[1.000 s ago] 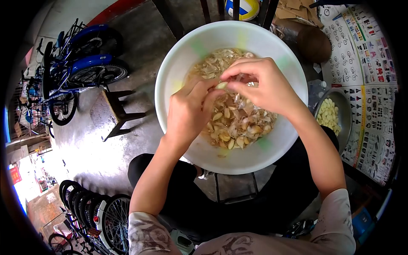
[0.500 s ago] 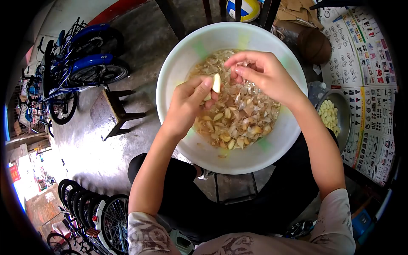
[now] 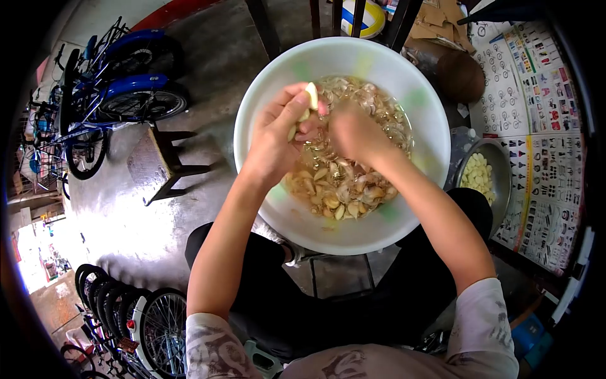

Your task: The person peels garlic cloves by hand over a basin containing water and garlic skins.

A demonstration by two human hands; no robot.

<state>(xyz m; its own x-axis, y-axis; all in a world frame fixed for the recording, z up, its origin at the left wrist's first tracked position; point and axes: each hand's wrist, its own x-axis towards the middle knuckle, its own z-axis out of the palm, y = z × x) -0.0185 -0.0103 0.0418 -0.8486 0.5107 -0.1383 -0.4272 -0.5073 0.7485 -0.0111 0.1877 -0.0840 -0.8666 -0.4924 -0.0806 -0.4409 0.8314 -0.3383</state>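
Note:
A large white basin (image 3: 252, 114) in front of me holds water with floating garlic skins (image 3: 379, 107) and unpeeled garlic cloves (image 3: 331, 201). Over its left side, my left hand (image 3: 278, 129) grips a pale peeled garlic clove (image 3: 312, 95) between thumb and fingers, with more cloves lower in the curled fingers. My right hand (image 3: 356, 134) is low over the middle of the basin, close to the skins. Motion smears its fingers, so their pose and anything in them cannot be made out.
A metal bowl of peeled cloves (image 3: 478, 175) stands at the right beside printed sheets (image 3: 543, 164). A wooden stool (image 3: 165, 161) and bicycles (image 3: 139, 95) are on the left. A basketball (image 3: 461, 76) and a volleyball (image 3: 363, 18) lie beyond the basin.
My right hand has dropped down and left toward the middle of the basin. My left hand has risen slightly, still holding the garlic clove. The view has shifted a little.

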